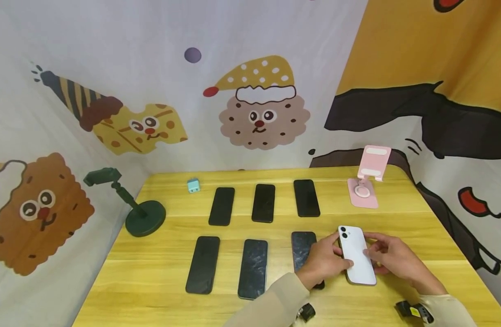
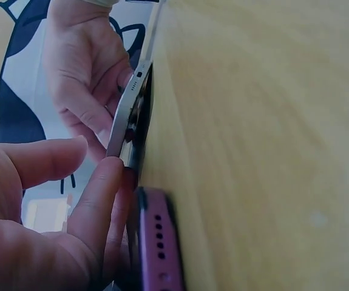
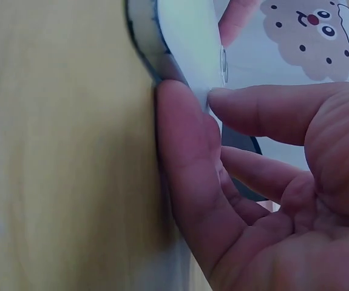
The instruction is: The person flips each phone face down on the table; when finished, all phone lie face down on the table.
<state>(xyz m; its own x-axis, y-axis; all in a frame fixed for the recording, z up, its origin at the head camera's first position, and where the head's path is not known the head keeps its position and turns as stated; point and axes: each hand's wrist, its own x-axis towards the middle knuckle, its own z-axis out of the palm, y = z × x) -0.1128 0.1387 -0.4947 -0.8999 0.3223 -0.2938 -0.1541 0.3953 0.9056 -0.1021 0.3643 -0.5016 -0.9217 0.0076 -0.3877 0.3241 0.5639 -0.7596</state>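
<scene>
A white phone (image 1: pixel 358 256) is held back-up and tilted between both hands over the right part of the table, its two camera lenses at the far left corner. My left hand (image 1: pixel 324 259) grips its left side, thumb on the near edge and fingers along the edge. My right hand (image 1: pixel 393 259) pinches the right side, thumb (image 3: pixel 253 109) on the white back and a finger (image 3: pixel 183 133) under the rim. In the left wrist view the phone's end (image 2: pixel 128 109) with its port shows; its screen side is mostly hidden. A dark phone (image 1: pixel 301 247) lies partly under my left hand.
Several dark phones (image 1: pixel 253 268) lie in two rows on the wooden table (image 1: pixel 152 281). A green stand (image 1: pixel 146 218) is at the left, a light blue charger plug (image 1: pixel 193 185) at the back, and a pink phone stand (image 1: pixel 369 195) at the back right. A printed curtain (image 1: pixel 152 45) hangs behind.
</scene>
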